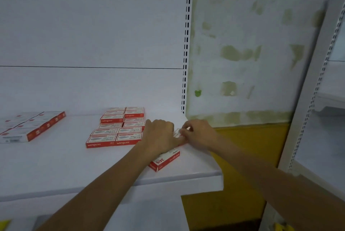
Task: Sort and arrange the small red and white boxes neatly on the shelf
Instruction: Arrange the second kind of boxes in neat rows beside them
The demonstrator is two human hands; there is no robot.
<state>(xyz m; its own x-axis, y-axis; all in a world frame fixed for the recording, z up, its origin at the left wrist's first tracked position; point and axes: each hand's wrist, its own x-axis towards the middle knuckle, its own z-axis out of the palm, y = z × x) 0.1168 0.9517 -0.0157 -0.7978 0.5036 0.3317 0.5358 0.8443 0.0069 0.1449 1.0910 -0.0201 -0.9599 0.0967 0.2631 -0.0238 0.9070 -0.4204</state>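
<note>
— Head view: where are the hands?
— Both are at the centre right of the frame, over the right end of the white shelf [56, 165]. The left hand [160, 135] lies knuckles up with its fingers bent downward. Its own back hides whether they grip anything, so I cannot tell. The right hand [198, 135] is just beside it, with its fingertips curled round a small box [178, 133] that shows between the two hands.
— And the other red and white boxes?
— A block of boxes [117, 130] lies flat in two columns in the middle of the frame, red edges toward the camera. The left hand covers its right side. One loose box [165, 159] lies askew under the left wrist, near the shelf's front edge, and is marked 24/6. A second group [31, 127] lies at the far left of the frame, well apart from the block.
— What else is there?
— A slotted upright [186, 44] runs up at the shelf's right end. Right of it is a patchy white wall [252, 44] with a yellow band [252, 146] below.
</note>
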